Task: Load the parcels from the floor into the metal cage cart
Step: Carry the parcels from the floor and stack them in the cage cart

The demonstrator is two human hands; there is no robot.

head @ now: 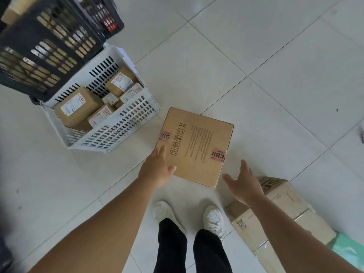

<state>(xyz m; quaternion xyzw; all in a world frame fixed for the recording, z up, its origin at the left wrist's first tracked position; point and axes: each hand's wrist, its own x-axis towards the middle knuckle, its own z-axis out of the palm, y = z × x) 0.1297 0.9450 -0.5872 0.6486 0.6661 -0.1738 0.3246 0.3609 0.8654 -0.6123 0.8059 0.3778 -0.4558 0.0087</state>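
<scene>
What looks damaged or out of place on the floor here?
The long carton beside the right foot looks crumpled, with loose tape along its edges. The square box between the hands looks intact, lying askew to the tile lines.

A white plastic basket sits up and left of the left hand; 2 black crates stand beyond it on grey floor tiles.

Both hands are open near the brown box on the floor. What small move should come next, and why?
Probably close both hands onto the box's opposite sides. The left hand already reaches its left edge, while the right hand hangs open just off its right corner, so neither grips it yet.
</scene>
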